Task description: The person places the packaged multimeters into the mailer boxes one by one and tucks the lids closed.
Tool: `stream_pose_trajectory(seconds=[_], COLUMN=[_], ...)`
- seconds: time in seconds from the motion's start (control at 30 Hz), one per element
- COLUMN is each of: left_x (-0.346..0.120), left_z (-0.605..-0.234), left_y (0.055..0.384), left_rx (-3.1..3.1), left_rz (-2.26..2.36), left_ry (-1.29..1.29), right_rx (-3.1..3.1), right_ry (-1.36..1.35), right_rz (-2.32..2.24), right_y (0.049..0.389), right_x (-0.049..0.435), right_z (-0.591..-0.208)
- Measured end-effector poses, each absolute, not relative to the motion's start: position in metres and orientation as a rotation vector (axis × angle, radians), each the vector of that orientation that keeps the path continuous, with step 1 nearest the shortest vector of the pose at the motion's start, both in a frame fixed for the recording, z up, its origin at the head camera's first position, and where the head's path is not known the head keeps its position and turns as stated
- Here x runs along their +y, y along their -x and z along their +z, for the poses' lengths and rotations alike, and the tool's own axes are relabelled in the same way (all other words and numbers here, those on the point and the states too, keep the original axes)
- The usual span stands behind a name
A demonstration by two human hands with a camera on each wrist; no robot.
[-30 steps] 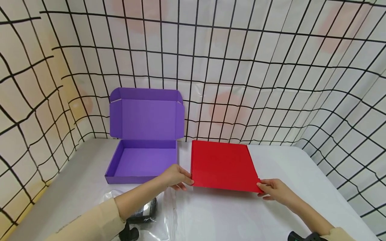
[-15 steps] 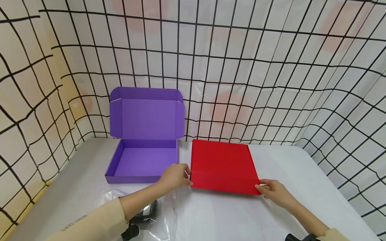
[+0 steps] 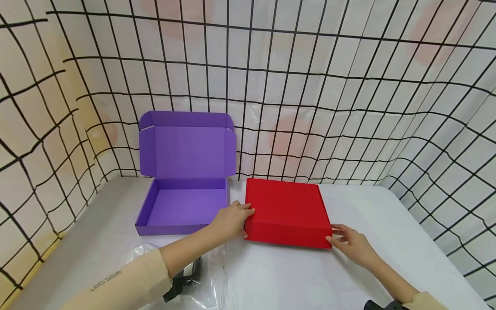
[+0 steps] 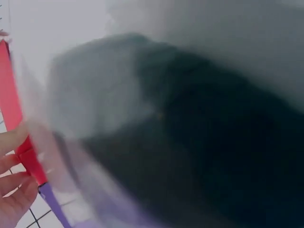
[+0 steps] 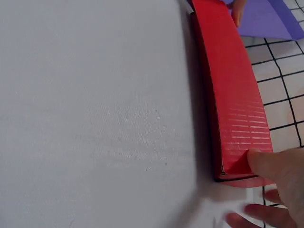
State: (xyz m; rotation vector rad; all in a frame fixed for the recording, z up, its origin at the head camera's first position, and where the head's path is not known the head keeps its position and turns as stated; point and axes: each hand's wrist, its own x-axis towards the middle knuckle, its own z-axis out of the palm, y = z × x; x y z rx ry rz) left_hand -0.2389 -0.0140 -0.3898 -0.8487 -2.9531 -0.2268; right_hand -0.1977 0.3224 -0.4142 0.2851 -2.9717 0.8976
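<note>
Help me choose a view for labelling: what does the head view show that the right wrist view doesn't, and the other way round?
Only the head view shows the whole purple box with its lid standing open, the left hand at the red box's left front corner, the clear plastic bag near the left sleeve, and the gridded backdrop all round. Only the right wrist view shows the red box's front wall close up, with the thumb pressed on its corner. Both show the closed red box, the right hand and the white table.

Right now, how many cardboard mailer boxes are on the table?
2: an open purple cardboard mailer box at the back left, and a closed red cardboard mailer box right of it, between both hands.
</note>
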Motion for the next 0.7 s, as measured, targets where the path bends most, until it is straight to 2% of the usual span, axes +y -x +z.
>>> stream_pose_trajectory(seconds=[0.1,0.23,0.5,0.6,0.7], left_x=[-0.013,-0.006,0.009,0.012,0.014], left_z=[-0.391,-0.389,-0.4,-0.407,-0.409], left_y=[0.24,0.245,0.28,0.284,0.284], left_rx=[-2.975,-3.032,-2.822,-2.771,-2.766], left_rz=[-0.34,-0.77,-1.89,-2.009,-2.008], left_ry=[0.855,0.746,0.027,-0.069,-0.06], right_rx=[-2.836,-2.751,-2.848,-2.884,-2.924], right_ry=[-0.446,-0.647,-0.692,-0.705,-0.708], right_rz=[0.729,0.572,0.534,0.522,0.475], right_y=[0.199,0.202,0.205,0.205,0.206], right_x=[0.323,0.325,0.323,0.32,0.32], right_z=[-0.415,-0.417,-0.414,-0.41,-0.406])
